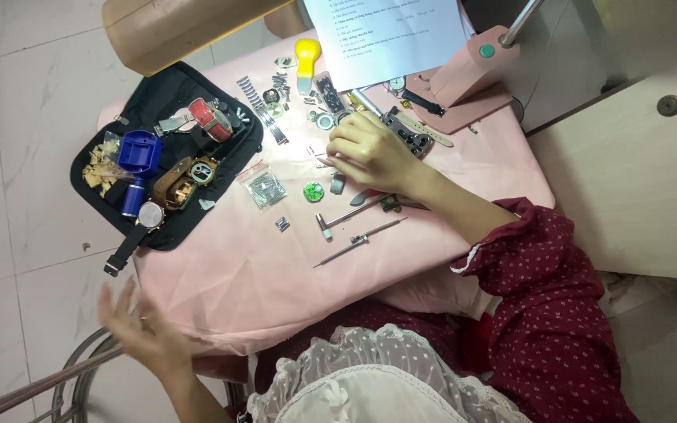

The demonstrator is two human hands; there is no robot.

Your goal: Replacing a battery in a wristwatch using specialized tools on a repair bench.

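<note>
Cloth, metal and plastic under your eyes
Your pink tablecloth (237, 266) looks matt and soft; the screwdriver (358, 240) shines metallic; the blue case opener (136, 160) is glossy plastic.

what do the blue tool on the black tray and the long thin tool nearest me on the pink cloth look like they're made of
Blue tool: probably plastic, going by its uniform saturated colour and soft sheen.
Long thin tool: looks like bare metal, grey-silver with a bright glint along the shaft.
Pink cloth: fabric, draping and creasing over the edge.

Overhead view under bright, even, diffuse indoor light. Shadows are soft and short beneath the tools on the pink cloth (237, 266). Mild glare whitens the sheet of paper (389, 35) above the cloth. The left hand (139, 325), below the cloth's edge, is motion-blurred; the cloth's centre is sharp.
</note>
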